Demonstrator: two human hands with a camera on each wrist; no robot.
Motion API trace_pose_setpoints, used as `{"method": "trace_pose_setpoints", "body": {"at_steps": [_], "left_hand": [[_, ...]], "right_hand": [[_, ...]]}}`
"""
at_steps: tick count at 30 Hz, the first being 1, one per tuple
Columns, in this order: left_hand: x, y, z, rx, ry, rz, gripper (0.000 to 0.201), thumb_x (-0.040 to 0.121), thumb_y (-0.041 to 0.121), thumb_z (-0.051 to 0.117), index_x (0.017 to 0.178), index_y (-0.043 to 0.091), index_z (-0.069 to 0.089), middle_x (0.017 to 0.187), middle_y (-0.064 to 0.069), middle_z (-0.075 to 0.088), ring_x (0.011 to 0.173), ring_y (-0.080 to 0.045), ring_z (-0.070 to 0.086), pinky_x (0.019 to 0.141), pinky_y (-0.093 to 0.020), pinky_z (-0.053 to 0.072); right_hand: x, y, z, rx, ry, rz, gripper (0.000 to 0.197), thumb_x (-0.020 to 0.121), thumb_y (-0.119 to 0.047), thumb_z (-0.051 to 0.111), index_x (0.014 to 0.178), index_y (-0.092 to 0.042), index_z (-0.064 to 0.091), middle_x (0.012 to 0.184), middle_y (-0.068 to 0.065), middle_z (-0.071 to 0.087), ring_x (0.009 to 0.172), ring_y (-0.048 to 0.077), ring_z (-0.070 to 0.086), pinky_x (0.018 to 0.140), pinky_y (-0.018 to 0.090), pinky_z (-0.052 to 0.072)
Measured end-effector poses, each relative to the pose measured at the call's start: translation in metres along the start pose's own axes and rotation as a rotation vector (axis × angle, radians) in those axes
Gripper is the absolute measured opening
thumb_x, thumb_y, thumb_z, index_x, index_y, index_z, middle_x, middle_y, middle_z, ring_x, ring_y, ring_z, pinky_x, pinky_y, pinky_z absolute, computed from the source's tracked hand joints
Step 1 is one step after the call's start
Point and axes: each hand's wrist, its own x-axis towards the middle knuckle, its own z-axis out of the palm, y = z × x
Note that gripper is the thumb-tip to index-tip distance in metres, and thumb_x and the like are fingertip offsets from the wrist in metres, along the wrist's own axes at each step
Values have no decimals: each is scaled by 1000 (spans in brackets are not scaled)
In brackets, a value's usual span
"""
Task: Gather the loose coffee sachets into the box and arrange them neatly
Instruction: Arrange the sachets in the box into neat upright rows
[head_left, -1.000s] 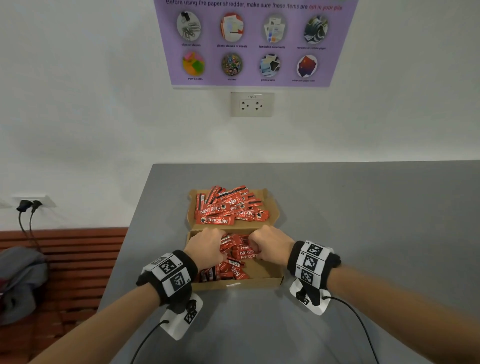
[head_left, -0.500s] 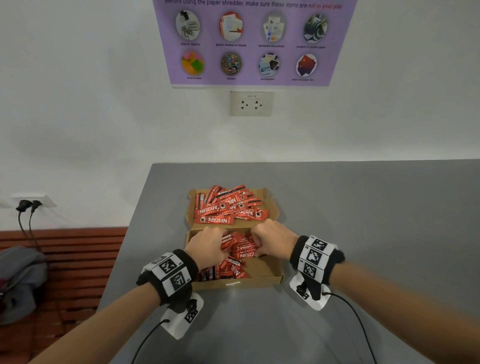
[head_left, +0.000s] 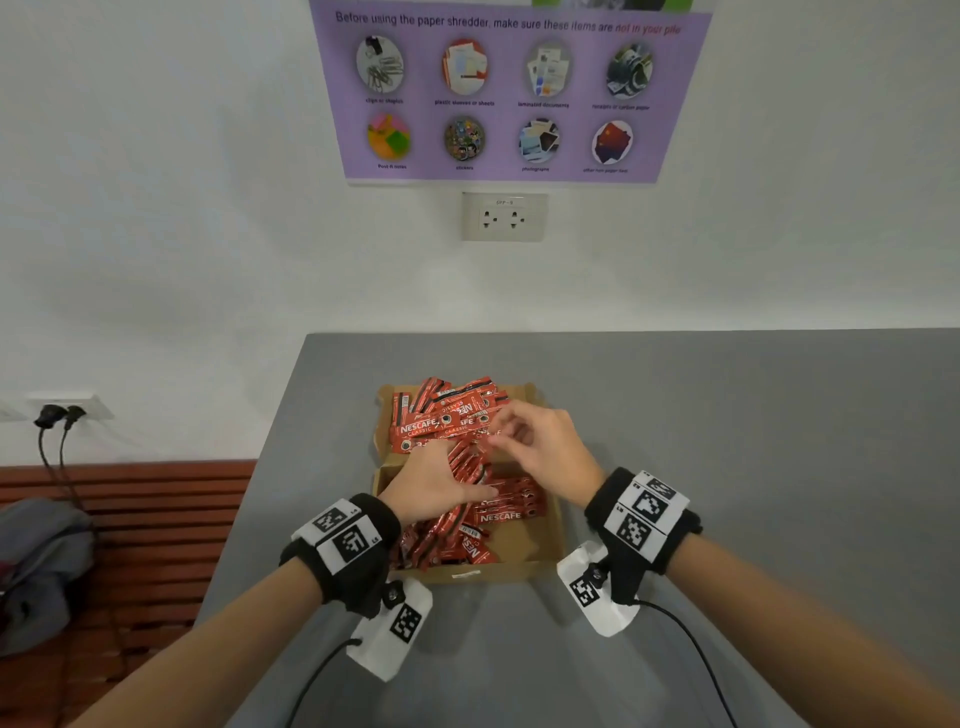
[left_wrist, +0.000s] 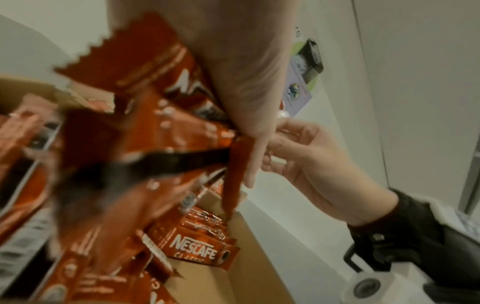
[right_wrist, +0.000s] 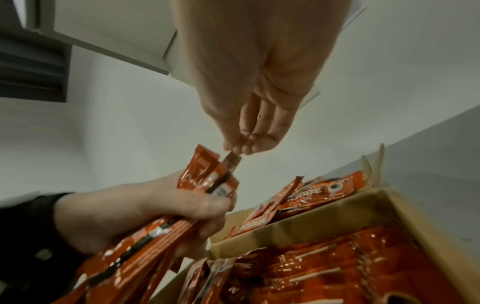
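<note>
An open cardboard box (head_left: 540, 564) sits on the grey table (head_left: 727, 415), with red Nescafe sachets heaped in its lid half (head_left: 441, 423) and near half (head_left: 506, 512). My left hand (head_left: 436, 486) grips a bundle of sachets (right_wrist: 166, 232) lifted above the near half. My right hand (head_left: 535, 441) pinches the top end of one sachet (right_wrist: 231, 162) in that bundle between thumb and fingertips. In the left wrist view the held sachets (left_wrist: 155, 127) fill the frame, blurred, and a neat row of sachets (left_wrist: 197, 244) lies along the box wall.
The box stands near the table's left edge (head_left: 270, 452), beyond which a slatted wooden bench (head_left: 156, 519) holds a grey bag (head_left: 36, 566). A wall socket (head_left: 503, 216) and a purple poster (head_left: 509, 93) are on the wall behind. Wrist cables trail toward me.
Both hands have risen out of the near half of the box. The left one came up with a bundle of sachets, and the right one moved forward and now pinches a sachet's end.
</note>
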Motion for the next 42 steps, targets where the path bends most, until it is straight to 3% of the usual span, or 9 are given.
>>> {"method": "trace_pose_setpoints", "body": {"at_steps": [8, 14, 20, 24, 29, 33, 37, 40, 42], "left_hand": [[-2, 6, -4, -61, 37, 26, 25, 71, 26, 80, 90, 20, 65, 80, 9, 68, 72, 3, 61, 68, -13, 43], [2, 3, -16, -93, 87, 7, 44, 69, 38, 80, 106, 20, 64, 97, 9, 70, 88, 1, 64, 83, -17, 49], [-3, 4, -20, -498, 85, -160, 36, 88, 44, 56, 114, 22, 62, 104, 6, 71, 99, -7, 65, 98, -32, 45], [-5, 6, -24, -537, -68, -191, 28, 91, 35, 55, 112, 17, 60, 85, -1, 74, 65, 1, 66, 79, -28, 47], [-5, 5, -28, -533, 20, -204, 50, 67, 41, 80, 109, 20, 63, 102, 3, 72, 97, -13, 67, 99, -41, 45], [-5, 9, -26, -424, 101, -103, 38, 74, 17, 76, 109, 18, 61, 105, 2, 69, 96, -12, 67, 93, -35, 51], [-3, 9, -24, -315, 144, -65, 49, 69, 26, 81, 112, 13, 62, 104, 1, 70, 94, -11, 67, 90, -35, 53], [1, 1, -22, -249, 126, -93, 78, 55, 57, 82, 118, 18, 58, 114, 1, 66, 103, -14, 64, 94, -40, 50], [1, -1, -21, -227, 117, -88, 72, 58, 52, 82, 117, 17, 58, 112, 2, 67, 102, -13, 64, 94, -41, 50]], "right_hand": [[-9, 5, 10, -8, -132, 23, 18, 78, -17, 73, 90, -7, 65, 80, -1, 62, 77, 11, 59, 73, 17, 49], [-2, 11, -3, -22, -8, 5, 9, 83, -15, 68, 83, -15, 59, 83, 0, 64, 76, 13, 61, 69, 17, 47], [-4, 10, -11, 99, 97, -19, 28, 88, -11, 60, 74, -28, 43, 77, 4, 67, 69, 9, 66, 68, 23, 56], [-4, 11, -17, 106, 180, -58, 31, 87, -10, 63, 72, -30, 45, 78, 2, 65, 68, 9, 65, 63, 23, 55], [-9, 20, -25, 42, 49, -91, 20, 83, 4, 61, 86, -16, 59, 89, -7, 64, 81, 2, 61, 73, 21, 52], [-15, 24, -30, 94, -140, -3, 39, 84, 6, 51, 113, -21, 54, 110, 5, 61, 103, 12, 59, 84, 22, 53], [-17, 18, -22, 126, -147, 20, 24, 91, -16, 58, 114, -13, 62, 101, 6, 66, 82, 6, 62, 74, 18, 52], [-15, 17, -19, -28, -170, -13, 19, 87, -22, 64, 99, -9, 71, 93, 2, 70, 74, 0, 60, 70, 16, 49], [-13, 19, -20, -82, -243, -10, 19, 86, -21, 65, 99, -10, 72, 93, -1, 68, 77, 3, 58, 70, 18, 48]]}}
